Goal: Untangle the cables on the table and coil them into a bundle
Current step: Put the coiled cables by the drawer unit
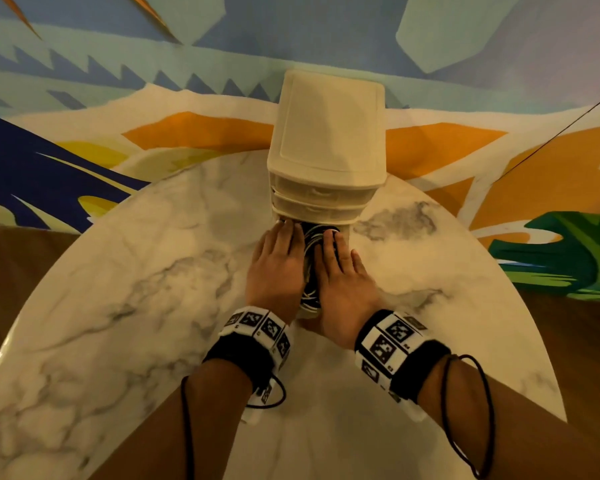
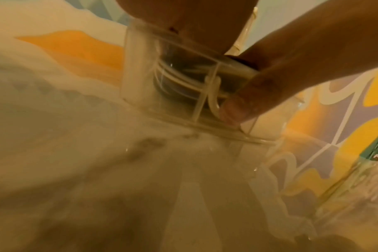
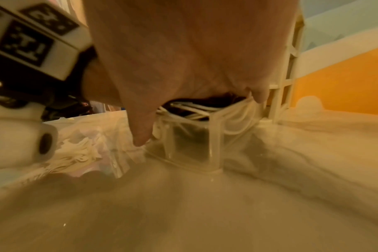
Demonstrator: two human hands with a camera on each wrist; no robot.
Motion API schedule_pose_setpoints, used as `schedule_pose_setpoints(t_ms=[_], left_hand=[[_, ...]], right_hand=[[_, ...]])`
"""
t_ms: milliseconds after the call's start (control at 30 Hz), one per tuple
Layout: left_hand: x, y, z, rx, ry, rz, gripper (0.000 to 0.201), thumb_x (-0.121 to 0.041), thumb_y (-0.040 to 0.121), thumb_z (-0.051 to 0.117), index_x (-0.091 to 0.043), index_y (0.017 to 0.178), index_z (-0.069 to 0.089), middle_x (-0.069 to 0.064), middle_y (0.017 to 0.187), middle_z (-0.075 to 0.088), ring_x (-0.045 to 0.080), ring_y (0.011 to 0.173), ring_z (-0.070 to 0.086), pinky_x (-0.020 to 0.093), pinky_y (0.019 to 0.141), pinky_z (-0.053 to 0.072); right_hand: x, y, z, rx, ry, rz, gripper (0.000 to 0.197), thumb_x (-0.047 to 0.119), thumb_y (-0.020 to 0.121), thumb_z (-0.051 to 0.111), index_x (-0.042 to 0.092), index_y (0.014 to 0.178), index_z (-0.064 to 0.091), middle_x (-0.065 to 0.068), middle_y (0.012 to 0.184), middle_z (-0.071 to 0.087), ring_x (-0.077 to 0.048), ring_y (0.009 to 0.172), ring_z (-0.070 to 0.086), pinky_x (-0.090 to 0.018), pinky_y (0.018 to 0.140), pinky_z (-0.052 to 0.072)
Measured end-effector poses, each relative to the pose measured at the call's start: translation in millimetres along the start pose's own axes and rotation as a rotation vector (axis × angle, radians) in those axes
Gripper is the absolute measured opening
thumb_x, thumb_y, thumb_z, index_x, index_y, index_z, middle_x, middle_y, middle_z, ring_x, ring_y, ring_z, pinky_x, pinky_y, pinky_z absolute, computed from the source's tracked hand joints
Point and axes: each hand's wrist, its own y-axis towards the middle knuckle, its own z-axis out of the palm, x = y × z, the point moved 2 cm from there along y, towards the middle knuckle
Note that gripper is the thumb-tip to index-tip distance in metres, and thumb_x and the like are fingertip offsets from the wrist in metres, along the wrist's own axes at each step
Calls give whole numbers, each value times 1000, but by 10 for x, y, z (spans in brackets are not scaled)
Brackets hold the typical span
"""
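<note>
Both sets of fingers lie long and fairly straight over the cables (image 1: 310, 261), pressing down rather than curling round anything. The left hand (image 1: 278, 268) and the right hand (image 1: 343, 282) sit side by side at the centre of the head view, with black and white loops showing in the gap between them. From the right wrist view the fingers (image 3: 140, 136) reach down beside the clear wall of the drawer (image 3: 192, 141), and the thumb side rests on white loops spilling over its rim.

The cables sit packed in that pulled-out bottom drawer, in front of the small drawer unit (image 1: 326, 140) in the upper middle of the frame.

What worries me: loops hang over the drawer's edge, so if it is pushed in now they would likely catch between drawer and frame. Lifting the hands could also let the coil spring apart.

The round marble counter (image 1: 118, 271) gives open room left and right of the hands. The unit stands near the far edge, against the painted wall (image 1: 84, 81), leaving no room behind.
</note>
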Motion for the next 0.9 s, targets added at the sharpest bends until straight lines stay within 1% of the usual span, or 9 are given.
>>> schedule_pose_setpoints(t_ms=[33, 100, 133, 200, 300, 500, 633, 767, 900], left_hand=[[-10, -16, 15, 29, -19, 10, 50, -23, 94, 49, 0, 138, 41, 18, 142, 44, 31, 133, 39, 40, 109, 31], [-15, -59, 38, 94, -35, -27, 56, -33, 99, 23, -3, 147, 23, 14, 154, 24, 26, 144, 18, 36, 115, 16], [-32, -67, 25, 103, -39, -36, 62, -38, 97, 11, -3, 148, 18, 13, 156, 19, 24, 145, 13, 35, 116, 12], [-77, -59, -13, 109, -27, -26, 70, -44, 93, 3, -3, 148, 16, 14, 156, 18, 25, 145, 12, 35, 116, 13], [-53, -18, -58, 173, -2, 4, 66, -44, 97, 12, -4, 149, 13, 12, 157, 16, 23, 145, 9, 34, 116, 13], [-99, -33, -69, 156, -8, -3, 61, -41, 99, 17, -5, 149, 14, 12, 157, 15, 23, 145, 10, 35, 117, 15], [-116, -124, -22, 138, 4, 1, 61, -38, 97, 14, -7, 149, 13, 13, 157, 13, 25, 145, 11, 37, 117, 18], [-90, -115, -7, 165, 42, -2, 59, -38, 98, 18, -8, 149, 14, 13, 157, 15, 25, 144, 14, 41, 115, 22], [-83, -86, -17, 171, 41, 20, 58, -38, 99, 21, -9, 149, 14, 12, 157, 15, 26, 144, 16, 42, 114, 23]], right_hand=[[-13, 3, -6, -1, 9, -13, 119, 73, 73, 51, 6, 150, -10, -15, 155, -24, -30, 144, -22, -45, 120, 4], [-47, 21, -45, 7, 17, -45, 114, 65, 75, 57, 8, 150, -7, -15, 156, -21, -29, 144, -20, -45, 120, 7], [-67, 37, -58, 17, 17, -51, 112, 61, 76, 59, 8, 150, -6, -16, 156, -20, -29, 144, -19, -45, 120, 8], [-96, 77, -59, 42, 10, -50, 109, 57, 76, 60, 7, 150, -3, -17, 156, -18, -30, 144, -19, -45, 120, 9], [-117, 149, -35, 50, 12, -50, 112, 59, 72, 62, 6, 150, 1, -18, 157, -15, -31, 145, -18, -44, 120, 10], [-199, 339, 36, 25, 61, -30, 129, 70, 53, 58, 8, 151, 0, -15, 159, -2, -28, 147, -10, -41, 120, 13], [-186, 279, 19, -16, 92, -36, 116, 61, 64, 54, 4, 150, 1, -18, 158, 1, -31, 146, -10, -41, 120, 11], [-127, 29, -16, -111, 193, 22, 101, 50, 76, 61, 9, 151, 5, -7, 160, -3, -22, 147, -10, -42, 114, 27], [-109, -22, -50, -104, 136, -36, 105, 47, 79, 65, 14, 151, -5, -1, 159, -12, -18, 147, -10, -43, 117, 20]])
